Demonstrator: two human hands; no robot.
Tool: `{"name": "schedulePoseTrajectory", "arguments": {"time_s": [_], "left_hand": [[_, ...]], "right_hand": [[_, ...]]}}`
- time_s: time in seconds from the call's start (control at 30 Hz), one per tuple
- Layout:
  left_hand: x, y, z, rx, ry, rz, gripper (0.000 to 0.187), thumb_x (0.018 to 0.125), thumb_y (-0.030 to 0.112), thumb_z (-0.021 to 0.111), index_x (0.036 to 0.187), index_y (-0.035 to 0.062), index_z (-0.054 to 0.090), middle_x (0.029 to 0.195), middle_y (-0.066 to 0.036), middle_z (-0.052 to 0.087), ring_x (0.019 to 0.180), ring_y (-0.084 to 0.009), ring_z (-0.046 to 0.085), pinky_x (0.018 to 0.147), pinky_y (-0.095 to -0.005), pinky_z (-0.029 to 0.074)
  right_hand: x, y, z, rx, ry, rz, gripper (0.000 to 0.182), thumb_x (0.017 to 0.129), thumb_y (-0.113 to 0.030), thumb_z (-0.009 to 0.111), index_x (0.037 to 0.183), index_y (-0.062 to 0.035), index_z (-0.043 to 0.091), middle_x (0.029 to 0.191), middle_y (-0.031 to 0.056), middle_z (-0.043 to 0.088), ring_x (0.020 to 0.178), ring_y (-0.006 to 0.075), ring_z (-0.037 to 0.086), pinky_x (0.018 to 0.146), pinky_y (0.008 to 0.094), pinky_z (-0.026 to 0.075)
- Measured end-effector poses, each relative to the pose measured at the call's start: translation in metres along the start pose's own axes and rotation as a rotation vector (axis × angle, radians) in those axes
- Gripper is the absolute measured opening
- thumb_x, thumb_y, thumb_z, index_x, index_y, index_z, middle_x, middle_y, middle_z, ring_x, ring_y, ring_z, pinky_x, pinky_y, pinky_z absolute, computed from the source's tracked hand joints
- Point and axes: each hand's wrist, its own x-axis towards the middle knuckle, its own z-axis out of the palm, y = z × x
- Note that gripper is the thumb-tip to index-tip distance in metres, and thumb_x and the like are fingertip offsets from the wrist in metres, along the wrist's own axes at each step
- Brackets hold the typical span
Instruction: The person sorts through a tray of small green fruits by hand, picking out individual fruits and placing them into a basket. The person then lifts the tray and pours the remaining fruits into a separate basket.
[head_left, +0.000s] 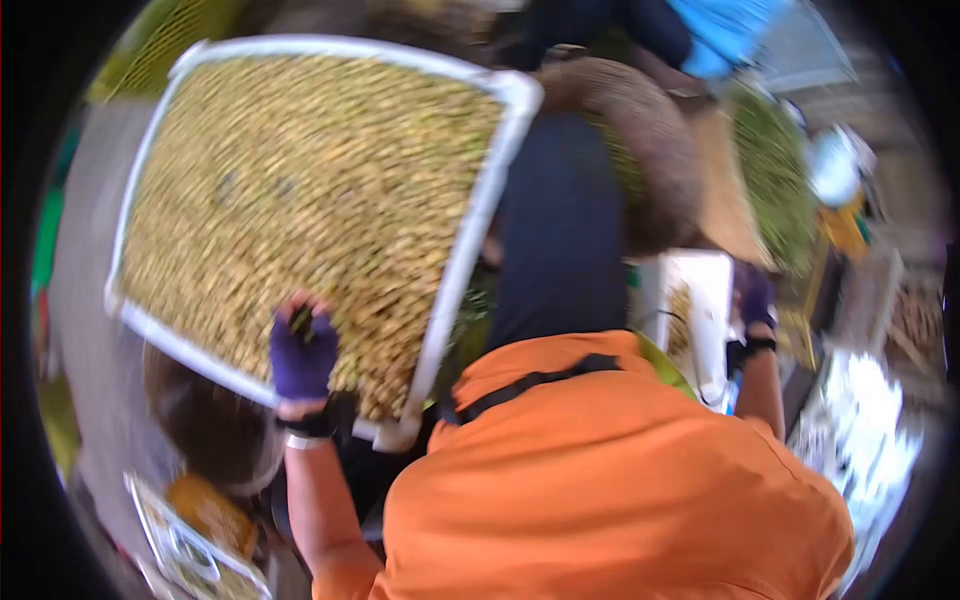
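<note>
My left hand point(303, 350), in a purple fingerless glove, is over the near edge of a large white-framed tray point(200, 355). Its fingers are curled around something dark that I cannot make out. Small yellowish-brown pieces point(320, 180) cover the tray, blurred by motion. At the right, my right hand point(758, 302), in a matching glove, is beside a white box point(712, 272) holding a small heap of similar pieces point(680, 312). The fingers of that hand are smeared and partly hidden.
A round brown basket or sack point(650, 130) lies beyond my dark-clothed leg point(560, 230). Green stalks point(775, 180) are at the upper right, near a shiny bowl point(838, 168). Clear plastic point(860, 440) lies at the right. A smaller tray point(155, 520) is at the lower left.
</note>
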Motion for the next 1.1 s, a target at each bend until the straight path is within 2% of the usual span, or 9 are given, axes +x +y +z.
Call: {"name": "schedulePoseTrajectory", "arguments": {"time_s": [0.13,0.4,0.53,0.6,0.63,0.7,0.8,1.0,1.1], "left_hand": [[-0.020,0.002,0.039,-0.328,0.096,0.141,0.033,0.087,0.021,0.065,0.105,-0.0058,0.056,0.106,-0.017,0.060,0.112,-0.0357,0.051,0.098,-0.0428,0.046],[-0.045,-0.011,0.066,-0.432,-0.048,0.164,0.049,0.092,0.038,0.054,0.115,-0.0053,0.049,0.124,-0.026,0.049,0.118,-0.0402,0.047,0.104,-0.0522,0.039],[-0.040,-0.018,0.062,-0.358,-0.039,0.144,0.040,0.097,0.037,0.043,0.113,0.0018,0.051,0.119,-0.017,0.053,0.111,-0.0312,0.052,0.099,-0.0498,0.042],[-0.032,-0.022,0.041,-0.298,-0.058,0.191,0.034,0.098,0.034,0.038,0.112,0.0071,0.053,0.111,-0.010,0.058,0.104,-0.0221,0.057,0.092,-0.0407,0.047],[-0.021,-0.030,0.011,0.378,0.010,0.427,0.031,0.098,0.032,0.038,0.110,0.0068,0.053,0.106,-0.010,0.059,0.102,-0.0210,0.057,0.090,-0.0380,0.047],[-0.019,-0.026,0.000,0.526,0.218,0.501,0.026,0.097,0.028,0.040,0.104,0.0063,0.053,0.096,-0.010,0.060,0.096,-0.0201,0.058,0.086,-0.0342,0.048],[-0.023,-0.004,0.003,-0.372,0.394,0.427,0.019,0.095,0.022,0.049,0.091,0.0047,0.053,0.087,-0.010,0.059,0.087,-0.0236,0.057,0.076,-0.0339,0.052],[-0.017,0.031,-0.004,-0.245,0.390,0.546,0.021,0.096,0.025,0.051,0.090,0.0055,0.055,0.086,-0.007,0.059,0.089,-0.0228,0.057,0.078,-0.0352,0.051],[-0.010,0.032,-0.010,-0.157,0.361,0.545,0.017,0.095,0.023,0.053,0.091,0.0063,0.055,0.086,-0.005,0.059,0.089,-0.0223,0.057,0.077,-0.0360,0.051]], "right_hand": [[0.075,-0.222,-0.032,0.654,-0.290,0.353,0.027,0.093,-0.031,0.054,0.100,-0.0069,0.065,0.060,-0.0029,0.050,0.046,0.0062,0.041,0.045,0.0232,0.035],[0.034,-0.565,-0.035,0.871,-0.987,-0.508,0.032,0.087,-0.017,0.059,0.114,-0.0006,0.061,0.102,0.0040,0.065,0.076,0.0073,0.055,0.067,0.0230,0.045],[-0.037,-0.634,0.054,1.088,-1.260,-0.848,0.027,0.087,-0.015,0.058,0.110,-0.0010,0.062,0.094,0.0108,0.065,0.081,0.0166,0.063,0.072,0.0291,0.051],[-0.072,-0.647,0.090,0.993,-0.968,-1.231,0.027,0.085,-0.012,0.061,0.111,-0.0042,0.062,0.095,0.0111,0.066,0.084,0.0194,0.065,0.075,0.0314,0.051],[-0.081,-0.651,0.093,0.905,-1.035,-1.205,0.027,0.084,-0.011,0.061,0.110,-0.0040,0.062,0.094,0.0127,0.065,0.082,0.0229,0.066,0.073,0.0318,0.051],[-0.080,-0.665,0.107,0.922,-0.941,-1.173,0.027,0.084,-0.012,0.061,0.110,-0.0037,0.061,0.095,0.0141,0.065,0.083,0.0243,0.066,0.073,0.0323,0.051],[-0.062,-0.689,0.141,0.623,-0.652,-1.309,0.033,0.087,-0.024,0.061,0.115,-0.0075,0.061,0.106,0.0152,0.064,0.100,0.0301,0.062,0.085,0.0373,0.048],[-0.030,-0.708,0.153,-0.444,-0.709,-1.465,0.059,0.091,-0.044,0.051,0.143,-0.0224,0.034,0.149,0.0095,0.032,0.140,0.0262,0.023,0.112,0.0537,0.014],[-0.002,-0.688,0.153,-0.491,-0.675,-1.496,0.061,0.092,-0.050,0.045,0.144,-0.0212,0.031,0.149,0.0096,0.031,0.139,0.0267,0.026,0.112,0.0542,0.016]]}}
